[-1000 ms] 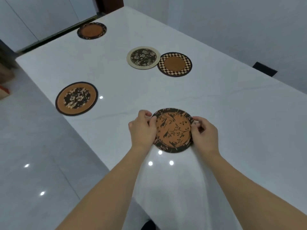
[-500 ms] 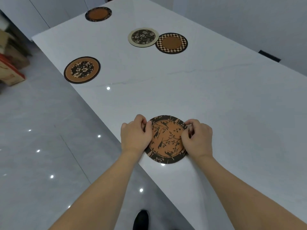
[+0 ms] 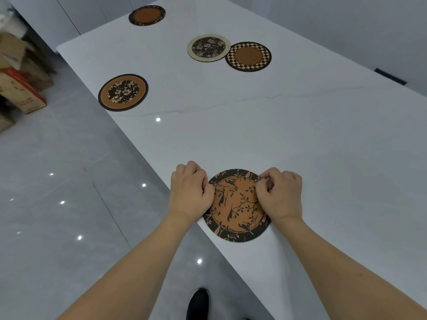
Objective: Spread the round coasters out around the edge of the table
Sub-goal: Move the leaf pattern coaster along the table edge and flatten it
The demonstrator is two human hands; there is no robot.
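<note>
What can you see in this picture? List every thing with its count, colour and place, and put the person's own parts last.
bird-and-branch coaster: 1, orange with black rim, near table edge, between both hands
floral coaster: 1, orange with black flowered centre, left table edge, further along
plain-centre coaster: 1, orange with dark patterned rim, far left end
cream-rimmed coaster: 1, cream with black floral centre, mid-table, touching or overlapping the next
checkered coaster: 1, brown centre, black-and-cream checks, mid-table
table: 1, white, marbled
cardboard boxes: several, brown and red, floor at left
shoe: 1, black, floor below
left hand: 1, on the near coaster's left edge
right hand: 1, on its right edge
</note>
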